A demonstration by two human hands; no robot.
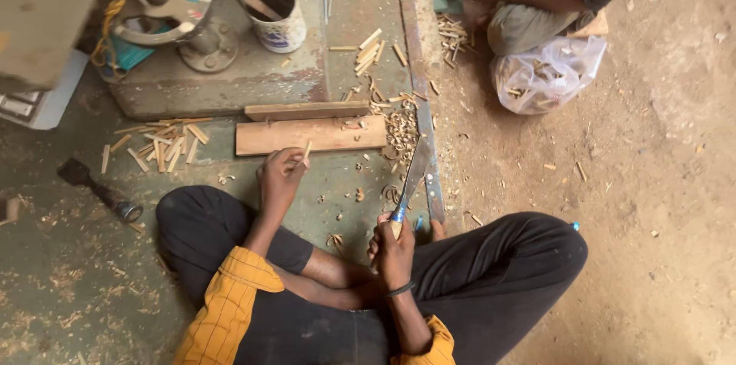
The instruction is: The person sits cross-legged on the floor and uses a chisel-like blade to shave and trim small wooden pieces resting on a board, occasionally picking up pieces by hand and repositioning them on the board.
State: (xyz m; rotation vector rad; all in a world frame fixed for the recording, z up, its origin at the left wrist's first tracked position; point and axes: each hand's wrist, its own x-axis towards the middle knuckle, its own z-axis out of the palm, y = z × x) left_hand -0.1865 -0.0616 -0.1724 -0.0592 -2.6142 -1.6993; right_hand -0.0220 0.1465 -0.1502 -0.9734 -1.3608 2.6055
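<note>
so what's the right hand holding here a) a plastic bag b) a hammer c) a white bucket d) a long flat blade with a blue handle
d: the right hand is closed around the blue handle of a long flat blade that points up toward the wooden plank, while the left hand pinches a small wood stick.

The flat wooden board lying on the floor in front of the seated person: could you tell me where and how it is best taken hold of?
Grip the wooden board by its right short end, coming from above with fingers over the long edges. It lies flat with its length running left to right. The left hand, pinching a small stick, crowds its near edge, and a second plank lies along its far side.
</note>
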